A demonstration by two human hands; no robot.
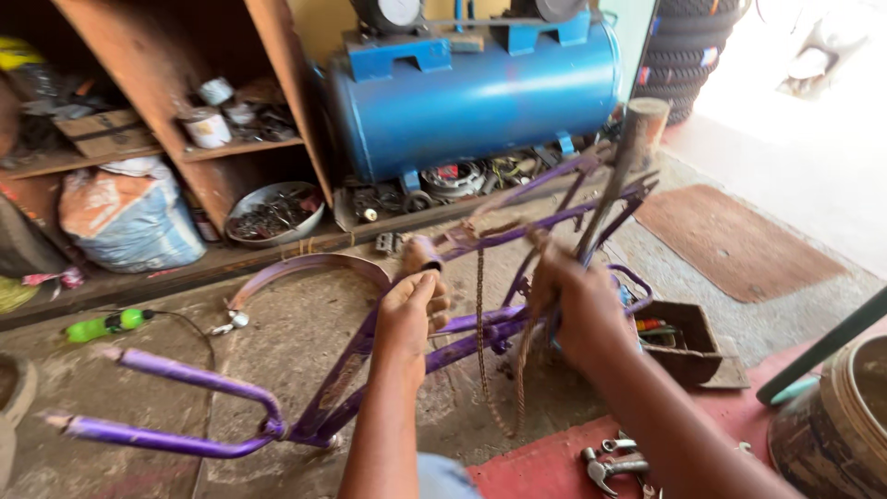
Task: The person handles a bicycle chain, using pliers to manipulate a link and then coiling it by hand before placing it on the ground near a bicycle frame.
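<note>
A purple bicycle frame (185,374) lies on the concrete floor in front of me. My left hand (411,310) grips one of its tubes near the middle. My right hand (577,310) is closed around the handle of a hammer (637,129), whose head points up and away. That hand also touches a rusty bicycle chain (480,323), which hangs down in a loop from the frame. A purple mudguard (305,268) curves just behind the frame.
A blue air compressor tank (480,92) stands behind. Wooden shelves (240,148) hold tins; a bowl of metal parts (273,214) and a sack (129,217) sit below. A wooden tool box (688,346), wrenches (610,462), stacked tyres (688,46), and a floor mat (730,240) lie right.
</note>
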